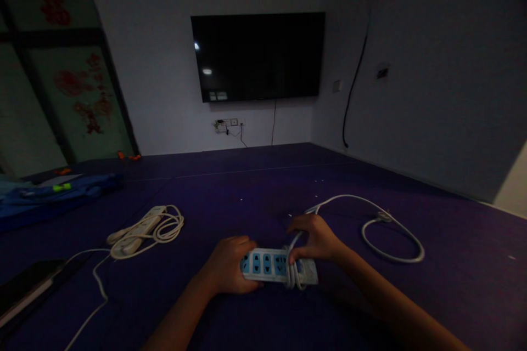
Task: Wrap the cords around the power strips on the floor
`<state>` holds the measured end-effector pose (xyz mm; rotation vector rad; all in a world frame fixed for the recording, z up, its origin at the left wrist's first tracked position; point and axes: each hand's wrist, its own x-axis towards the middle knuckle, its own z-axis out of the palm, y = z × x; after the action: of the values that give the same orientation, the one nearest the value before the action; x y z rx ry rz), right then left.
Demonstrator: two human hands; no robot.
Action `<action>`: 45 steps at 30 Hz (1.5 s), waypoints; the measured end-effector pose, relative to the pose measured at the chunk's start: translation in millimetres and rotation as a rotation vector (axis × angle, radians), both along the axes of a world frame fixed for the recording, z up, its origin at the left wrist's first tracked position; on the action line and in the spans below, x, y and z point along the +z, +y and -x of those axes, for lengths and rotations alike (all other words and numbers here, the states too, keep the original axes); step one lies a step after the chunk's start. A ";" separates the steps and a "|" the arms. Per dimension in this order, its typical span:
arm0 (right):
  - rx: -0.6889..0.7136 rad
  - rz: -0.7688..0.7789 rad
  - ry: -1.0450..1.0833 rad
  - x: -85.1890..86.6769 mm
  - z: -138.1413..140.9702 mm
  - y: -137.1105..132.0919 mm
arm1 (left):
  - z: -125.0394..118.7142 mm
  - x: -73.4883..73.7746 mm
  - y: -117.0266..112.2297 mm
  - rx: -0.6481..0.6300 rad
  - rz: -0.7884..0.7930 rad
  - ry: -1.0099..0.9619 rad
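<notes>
A white power strip with blue sockets (262, 265) lies crosswise in front of me, low in the middle of the view. My left hand (231, 264) is closed around its left end. Several turns of white cord (291, 275) are wound about the strip near its right end. My right hand (316, 238) is closed on the cord just above those turns, thumb against the sockets. From there the loose cord (362, 197) runs off to the right in a wide loop and ends at a plug (385, 216) on the purple surface.
Left of me lies a second white power strip (147, 226) with its cord coiled over it. A dark flat object (28, 285) with a white cable is at the lower left, and blue cloth (61, 192) lies behind. A television (259, 57) hangs on the far wall.
</notes>
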<state>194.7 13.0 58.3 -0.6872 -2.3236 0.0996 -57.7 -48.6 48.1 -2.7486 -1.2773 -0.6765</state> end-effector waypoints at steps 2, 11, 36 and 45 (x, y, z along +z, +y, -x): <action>0.020 0.102 0.013 -1.5 1.3 1.0 | -0.6 0.6 -0.5 -0.017 0.014 0.001; 0.127 0.558 0.093 -11.4 -0.8 11.7 | -8.6 -2.2 -2.1 -0.128 0.095 -0.144; 0.355 0.887 0.281 -23.7 8.3 24.7 | -19.0 -7.9 -12.5 -0.153 -0.085 -0.351; 0.418 0.918 0.351 -27.2 11.6 26.3 | -24.2 -12.2 -16.8 -0.182 -0.117 -0.447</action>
<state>183.1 39.3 31.1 -0.5143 -1.9630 1.4137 -33.5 -65.4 35.9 -2.7303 -1.0012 -1.3958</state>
